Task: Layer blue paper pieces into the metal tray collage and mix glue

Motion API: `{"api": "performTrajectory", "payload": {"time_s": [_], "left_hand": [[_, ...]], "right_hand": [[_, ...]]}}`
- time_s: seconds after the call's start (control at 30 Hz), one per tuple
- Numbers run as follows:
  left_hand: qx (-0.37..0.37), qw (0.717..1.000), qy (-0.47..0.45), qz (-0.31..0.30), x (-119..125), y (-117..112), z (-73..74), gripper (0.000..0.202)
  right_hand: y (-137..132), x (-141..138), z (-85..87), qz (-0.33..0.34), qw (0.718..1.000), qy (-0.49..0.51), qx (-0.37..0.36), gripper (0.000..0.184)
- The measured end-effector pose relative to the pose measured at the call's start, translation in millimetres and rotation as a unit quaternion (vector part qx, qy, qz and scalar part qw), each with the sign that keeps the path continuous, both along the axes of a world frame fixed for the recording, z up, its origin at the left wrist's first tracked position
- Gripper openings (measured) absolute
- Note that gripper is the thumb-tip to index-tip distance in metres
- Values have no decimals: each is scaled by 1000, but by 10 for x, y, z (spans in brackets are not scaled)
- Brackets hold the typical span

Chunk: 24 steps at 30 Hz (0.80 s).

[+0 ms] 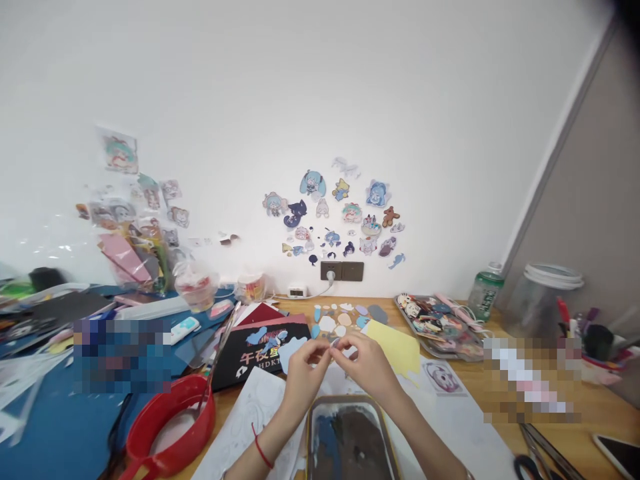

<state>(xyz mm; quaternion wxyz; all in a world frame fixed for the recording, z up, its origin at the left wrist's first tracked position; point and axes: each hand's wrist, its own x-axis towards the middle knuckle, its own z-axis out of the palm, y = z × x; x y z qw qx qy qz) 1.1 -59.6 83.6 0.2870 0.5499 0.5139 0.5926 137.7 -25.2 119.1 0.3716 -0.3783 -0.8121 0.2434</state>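
My left hand (pixel 309 368) and my right hand (pixel 365 363) meet above the middle of the desk. On each, thumb and forefinger are pinched, and the fingertips come together. Whatever lies between them is too small to make out. A red cord circles my left wrist. Below the hands stands a rectangular tray (pixel 310 437) with dark brown, blue and whitish smears inside. Just past the fingers lie several small cut-out paper pieces (pixel 327 325) in grey, blue and cream. A yellow paper sheet (pixel 397 350) is right of my right hand, and a black printed folder (pixel 227 363) is left of my left.
A red round container (pixel 135 440) with a handle stands at left. Scissors (pixel 537 453) and a phone (pixel 620 457) lie at right. A tin of stickers (pixel 425 323), a green bottle (pixel 486 290) and a lidded bucket (pixel 540 307) stand behind. Stickers cover the wall around a socket (pixel 353 271).
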Motion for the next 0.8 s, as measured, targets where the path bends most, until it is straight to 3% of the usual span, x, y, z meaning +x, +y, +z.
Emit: {"api": "performTrajectory", "payload": {"time_s": [0.1, 0.3, 0.53, 0.7, 0.8], "left_hand": [[14, 999, 31, -5, -13, 10, 34, 22], [-111, 981, -133, -87, -65, 98, 4, 23], [-167, 966, -172, -100, -13, 113, -42, 25], [-183, 966, -154, -103, -94, 82, 10, 25], [-202, 960, -96, -170, -113, 4, 35, 20]], "right_hand": [[41, 6, -2, 8, 1000, 10, -15, 13], [80, 65, 60, 23, 999, 11, -42, 13], [142, 192, 118, 37, 997, -8, -70, 11], [234, 479, 267, -39, 997, -11, -67, 12], [280, 656, 352, -85, 994, -14, -72, 17]]}}
